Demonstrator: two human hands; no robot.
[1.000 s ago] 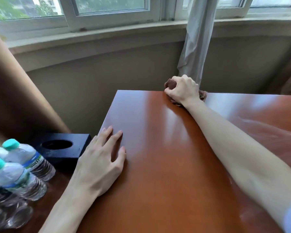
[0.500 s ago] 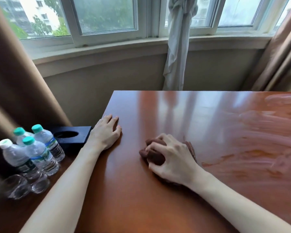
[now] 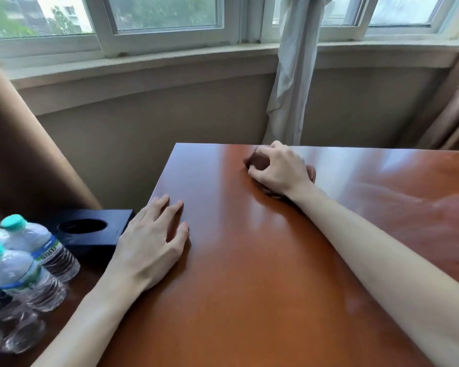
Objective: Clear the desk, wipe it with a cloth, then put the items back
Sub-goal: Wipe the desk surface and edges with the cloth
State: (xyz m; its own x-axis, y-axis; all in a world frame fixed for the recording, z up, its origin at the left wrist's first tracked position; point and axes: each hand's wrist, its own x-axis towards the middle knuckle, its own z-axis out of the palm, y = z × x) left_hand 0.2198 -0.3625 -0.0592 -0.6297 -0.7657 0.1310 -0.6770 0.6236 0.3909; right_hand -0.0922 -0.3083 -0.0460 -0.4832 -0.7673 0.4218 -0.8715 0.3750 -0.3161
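Pushed from mid-tabletop back to the far edge, the brown cloth sits bunched in the gripping right hand while the left hand rests flat on the tabletop; overlapping, evenly pressed strokes would serve best.

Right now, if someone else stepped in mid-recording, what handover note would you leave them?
Left hand: open, flat on the desk near its left edge.
Right hand: grips the brown cloth, pressed on the desk near the far edge.
Items: water bottles and a black box sit on the lower surface left of the desk.
Done: desk cleared; damp streaks on the right side suggest that part is wiped.
Left: finish wiping, then put the bottles and box back on the desk.
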